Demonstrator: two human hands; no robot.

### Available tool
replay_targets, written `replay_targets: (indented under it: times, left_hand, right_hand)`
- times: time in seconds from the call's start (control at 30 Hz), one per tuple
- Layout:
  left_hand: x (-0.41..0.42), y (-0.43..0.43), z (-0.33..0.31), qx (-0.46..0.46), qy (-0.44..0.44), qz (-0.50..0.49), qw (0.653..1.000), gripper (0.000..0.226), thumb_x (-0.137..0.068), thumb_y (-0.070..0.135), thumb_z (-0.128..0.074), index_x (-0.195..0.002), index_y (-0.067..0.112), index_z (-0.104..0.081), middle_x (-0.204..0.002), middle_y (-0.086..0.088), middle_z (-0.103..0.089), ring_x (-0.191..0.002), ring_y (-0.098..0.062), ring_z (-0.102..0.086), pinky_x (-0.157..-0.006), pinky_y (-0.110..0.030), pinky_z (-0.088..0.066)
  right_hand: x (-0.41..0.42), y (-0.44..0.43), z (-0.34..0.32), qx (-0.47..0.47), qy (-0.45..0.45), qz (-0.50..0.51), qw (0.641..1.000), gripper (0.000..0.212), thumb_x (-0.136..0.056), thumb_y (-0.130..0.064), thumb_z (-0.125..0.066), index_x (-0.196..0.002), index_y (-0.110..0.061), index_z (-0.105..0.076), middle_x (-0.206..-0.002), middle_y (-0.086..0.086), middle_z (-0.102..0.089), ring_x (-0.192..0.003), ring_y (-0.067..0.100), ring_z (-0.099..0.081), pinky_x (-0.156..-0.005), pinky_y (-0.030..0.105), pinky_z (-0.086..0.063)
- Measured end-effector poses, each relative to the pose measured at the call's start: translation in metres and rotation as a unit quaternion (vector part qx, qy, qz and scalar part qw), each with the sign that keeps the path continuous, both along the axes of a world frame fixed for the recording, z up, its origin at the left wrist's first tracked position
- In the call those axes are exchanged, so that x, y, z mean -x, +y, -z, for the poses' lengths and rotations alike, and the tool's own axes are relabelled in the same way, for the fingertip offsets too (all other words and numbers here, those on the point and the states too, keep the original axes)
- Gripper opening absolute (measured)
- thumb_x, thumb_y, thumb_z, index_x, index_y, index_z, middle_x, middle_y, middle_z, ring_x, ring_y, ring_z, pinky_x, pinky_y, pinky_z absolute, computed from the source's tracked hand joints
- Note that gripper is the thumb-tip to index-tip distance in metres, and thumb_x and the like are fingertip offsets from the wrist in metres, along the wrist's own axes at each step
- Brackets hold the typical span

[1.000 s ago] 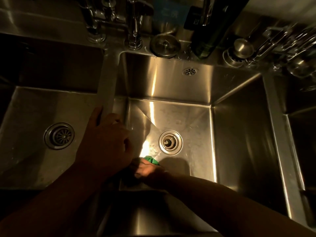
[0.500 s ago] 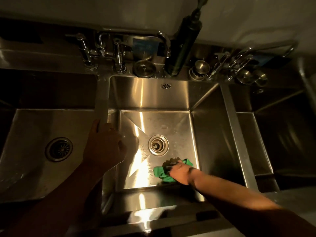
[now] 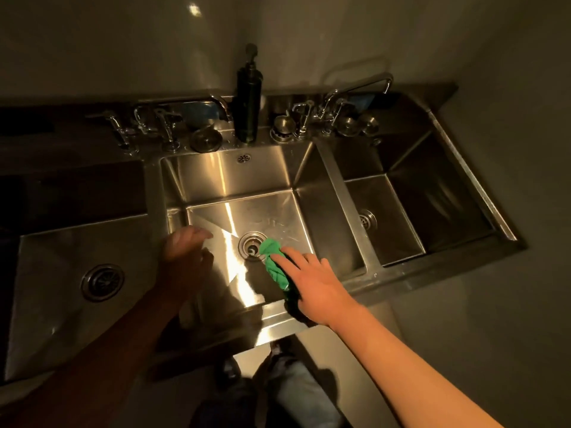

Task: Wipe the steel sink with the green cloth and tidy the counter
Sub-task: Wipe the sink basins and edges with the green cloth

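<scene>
At the middle basin of the steel sink (image 3: 231,177), your right hand (image 3: 312,282) lies on the green cloth (image 3: 275,264) with its fingers straight and spread, pressing the bunched fabric to the basin floor. I cannot see your thumb. Half a second ago the cloth sat nearer the front wall, off to the front right of the drain (image 3: 251,247). Now its far end touches the drain's right rim, and the rest trails back under your palm.

Your left hand (image 3: 185,251) has changed too. Earlier it rested on the divider between the left and middle basins. Now it sits over the left side of the middle basin, fingers loosely curled, pointing right and holding nothing. It is in deep shadow, so I cannot tell whether it touches the steel.

Your view has also pulled back and up. The right basin, with its own drain (image 3: 367,220), now shows whole. The dark soap dispenser (image 3: 248,109) stands upright on the back ledge between the two faucets (image 3: 154,125), with round steel stoppers (image 3: 205,139) beside it. The left basin's drain (image 3: 103,282) lies well apart from both hands.
</scene>
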State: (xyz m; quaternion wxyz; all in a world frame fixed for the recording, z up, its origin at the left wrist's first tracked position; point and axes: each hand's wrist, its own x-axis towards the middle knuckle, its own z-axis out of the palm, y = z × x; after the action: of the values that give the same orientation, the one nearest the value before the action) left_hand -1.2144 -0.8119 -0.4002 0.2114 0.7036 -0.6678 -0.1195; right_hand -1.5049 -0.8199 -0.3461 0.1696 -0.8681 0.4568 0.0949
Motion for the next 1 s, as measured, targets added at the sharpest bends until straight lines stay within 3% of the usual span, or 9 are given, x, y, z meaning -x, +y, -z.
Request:
replay_targets:
  times: [0.13,0.2,0.3,0.4,0.6,0.73,0.83,0.9,1.0]
  left_hand:
    - [0.047,0.055,-0.021,-0.070,0.103,-0.005,0.992,0.031,-0.086,0.002,-0.073,-0.115,0.013,-0.069,-0.116,-0.009,-0.067,-0.105,-0.025,-0.064,-0.084,-0.035,-0.052]
    - [0.067,0.082,-0.014,-0.113,0.114,0.019,0.987,0.030,-0.091,0.009,-0.071,-0.120,0.011,-0.068,-0.117,-0.010,-0.067,-0.110,-0.027,-0.064,-0.091,-0.039,-0.053]
    - [0.090,0.121,-0.002,-0.148,0.114,0.029,0.982,0.031,-0.097,0.026,-0.056,-0.120,0.008,-0.069,-0.109,-0.013,-0.069,-0.101,-0.033,-0.067,-0.088,-0.046,-0.056]
    - [0.100,0.141,0.013,-0.161,0.074,0.046,0.983,0.045,-0.093,0.036,-0.045,-0.125,0.010,-0.065,-0.110,-0.009,-0.066,-0.101,-0.030,-0.065,-0.088,-0.046,-0.056]
    - [0.109,0.132,0.017,-0.120,0.029,0.045,0.991,0.046,-0.091,0.044,-0.048,-0.130,0.020,-0.053,-0.106,-0.005,-0.063,-0.097,-0.030,-0.063,-0.087,-0.050,-0.054]
    - [0.135,0.126,0.020,-0.193,-0.058,0.077,0.976,0.076,-0.086,0.064,-0.048,-0.137,0.009,-0.061,-0.126,-0.019,-0.065,-0.111,-0.044,-0.063,-0.097,-0.064,-0.048]
    - [0.160,0.117,0.014,-0.217,-0.122,0.092,0.964,0.089,-0.086,0.075,-0.037,-0.133,0.007,-0.067,-0.122,-0.021,-0.068,-0.104,-0.045,-0.067,-0.090,-0.070,-0.049]
    - [0.180,0.108,0.009,-0.227,-0.135,0.089,0.960,0.086,-0.081,0.071,-0.040,-0.133,0.009,-0.069,-0.120,-0.021,-0.070,-0.099,-0.045,-0.070,-0.087,-0.073,-0.051]
    - [0.213,0.093,0.006,-0.243,-0.146,0.072,0.956,0.084,-0.079,0.067,-0.042,-0.136,0.011,-0.067,-0.118,-0.020,-0.070,-0.100,-0.045,-0.068,-0.089,-0.070,-0.050]
  right_hand:
    - [-0.002,0.052,0.020,-0.038,-0.009,0.050,0.998,0.076,-0.088,-0.028,-0.047,-0.157,-0.038,-0.016,-0.162,-0.004,-0.025,-0.131,0.029,-0.039,-0.102,0.047,-0.036]
    - [-0.004,0.066,0.032,-0.016,-0.001,0.071,0.997,0.061,-0.094,-0.045,-0.040,-0.154,-0.039,-0.026,-0.158,-0.006,-0.033,-0.136,0.028,-0.038,-0.106,0.050,-0.034]
    - [-0.005,0.067,0.038,-0.001,0.002,0.081,0.997,0.060,-0.094,-0.060,-0.038,-0.150,-0.037,-0.035,-0.154,-0.006,-0.040,-0.139,0.029,-0.037,-0.108,0.050,-0.033]
    - [-0.002,0.063,0.040,0.000,-0.002,0.064,0.998,0.059,-0.097,-0.060,-0.037,-0.150,-0.035,-0.039,-0.152,-0.005,-0.043,-0.137,0.028,-0.040,-0.105,0.047,-0.038]
    - [0.008,0.061,0.042,0.023,-0.041,0.028,0.998,0.053,-0.098,-0.052,-0.042,-0.144,-0.026,-0.049,-0.147,-0.005,-0.050,-0.128,0.026,-0.048,-0.103,0.042,-0.043]
    - [0.033,0.050,0.050,0.047,-0.057,-0.042,0.996,0.053,-0.094,-0.041,-0.061,-0.143,-0.024,-0.052,-0.145,-0.002,-0.053,-0.126,0.029,-0.054,-0.102,0.041,-0.047]
    - [0.065,0.040,0.051,-0.003,-0.129,0.018,0.991,0.057,-0.094,-0.045,-0.062,-0.147,-0.029,-0.048,-0.145,0.000,-0.052,-0.126,0.027,-0.053,-0.105,0.036,-0.042]
    - [0.088,0.030,0.051,0.032,-0.163,-0.005,0.986,0.048,-0.098,-0.045,-0.056,-0.144,-0.034,-0.048,-0.144,-0.005,-0.051,-0.121,0.023,-0.053,-0.096,0.034,-0.043]
    - [0.127,0.014,0.058,0.091,-0.161,-0.066,0.980,0.042,-0.101,-0.043,-0.053,-0.138,-0.024,-0.057,-0.142,0.001,-0.056,-0.113,0.029,-0.058,-0.087,0.039,-0.049]
